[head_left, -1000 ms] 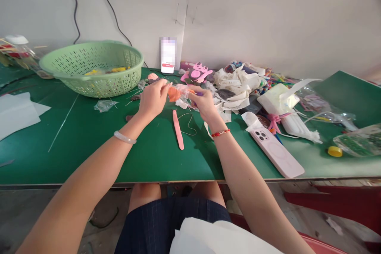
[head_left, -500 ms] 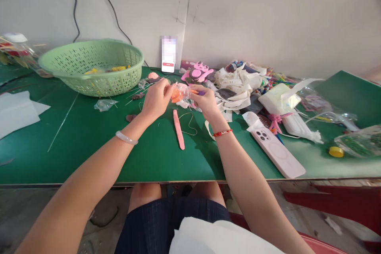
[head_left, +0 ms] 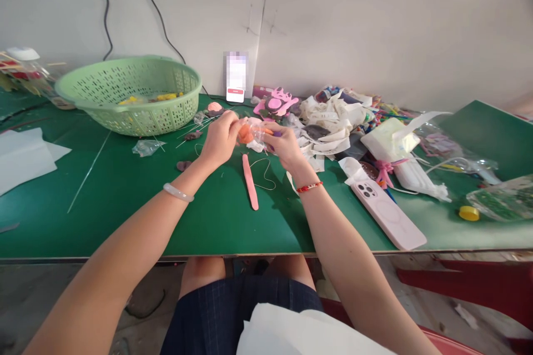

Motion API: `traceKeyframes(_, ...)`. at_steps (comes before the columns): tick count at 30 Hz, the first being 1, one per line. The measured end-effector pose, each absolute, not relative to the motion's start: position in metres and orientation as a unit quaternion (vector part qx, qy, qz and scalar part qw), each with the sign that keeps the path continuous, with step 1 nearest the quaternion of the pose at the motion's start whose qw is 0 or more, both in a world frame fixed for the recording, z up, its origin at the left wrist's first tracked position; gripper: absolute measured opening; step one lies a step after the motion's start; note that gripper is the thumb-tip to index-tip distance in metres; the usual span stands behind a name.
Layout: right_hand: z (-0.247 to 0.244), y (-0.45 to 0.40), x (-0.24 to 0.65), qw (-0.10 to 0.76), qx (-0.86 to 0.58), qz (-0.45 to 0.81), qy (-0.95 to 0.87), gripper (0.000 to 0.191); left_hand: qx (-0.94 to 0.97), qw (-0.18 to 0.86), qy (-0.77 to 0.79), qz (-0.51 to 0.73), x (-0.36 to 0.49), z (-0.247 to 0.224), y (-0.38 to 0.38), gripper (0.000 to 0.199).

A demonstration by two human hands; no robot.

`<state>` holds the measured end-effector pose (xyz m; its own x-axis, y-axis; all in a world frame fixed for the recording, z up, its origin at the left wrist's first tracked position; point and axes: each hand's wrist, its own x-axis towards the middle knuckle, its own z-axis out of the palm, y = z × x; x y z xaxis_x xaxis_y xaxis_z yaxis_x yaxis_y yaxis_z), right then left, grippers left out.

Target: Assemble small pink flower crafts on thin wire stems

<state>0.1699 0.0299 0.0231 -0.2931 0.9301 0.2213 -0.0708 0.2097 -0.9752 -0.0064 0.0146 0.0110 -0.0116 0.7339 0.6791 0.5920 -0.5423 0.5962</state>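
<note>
Orange piece [head_left: 246, 134], near frame centre, pinched by left hand [head_left: 220, 140] and right hand [head_left: 286, 145]; handling seems unfinished; pink strip [head_left: 250, 183] lies loose below.

The left forearm [head_left: 120, 249] slants up from the lower left of the frame, the right forearm [head_left: 353, 249] from the lower right (both bare); just above centre, left hand [head_left: 219, 140] and right hand [head_left: 286, 147] face each other, fingers bent inward.
</note>
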Motion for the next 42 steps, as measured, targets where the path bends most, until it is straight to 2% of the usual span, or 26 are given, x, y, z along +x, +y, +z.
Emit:
traceKeyframes(3,0.023,0.034,0.174,0.519,-0.357,0.508,-0.587,0.025,0.663,0.144,0.479,0.557,-0.010,0.009,0.019,0.037)
traceKeyframes(5,0.024,0.034,0.175,0.512,-0.360,0.518,-0.583,0.025,0.647,0.164,0.484,0.566,-0.011,0.009,0.020,0.038)
traceKeyframes(10,0.022,0.028,0.168,0.436,-0.349,0.535,-0.633,0.033,0.671,0.133,0.495,0.536,-0.006,0.010,0.012,0.042)
traceKeyframes(16,0.014,0.032,0.162,0.512,-0.340,0.468,-0.635,0.024,0.666,0.165,0.492,0.536,0.000,0.013,0.008,0.045)
traceKeyframes(20,0.015,0.039,0.169,0.528,-0.347,0.448,-0.632,0.022,0.644,0.164,0.499,0.556,-0.003,0.011,0.013,0.046)
traceKeyframes(30,0.021,0.027,0.166,0.459,-0.322,0.531,-0.635,0.032,0.646,0.145,0.489,0.569,-0.006,0.016,0.012,0.045)
traceKeyframes(38,0.024,0.026,0.169,0.457,-0.316,0.526,-0.644,0.047,0.623,0.118,0.506,0.585,-0.010,0.017,0.014,0.047)
traceKeyframes(42,0.024,0.027,0.172,0.434,-0.300,0.519,-0.672,0.045,0.626,0.091,0.507,0.586,-0.012,0.015,0.015,0.049)
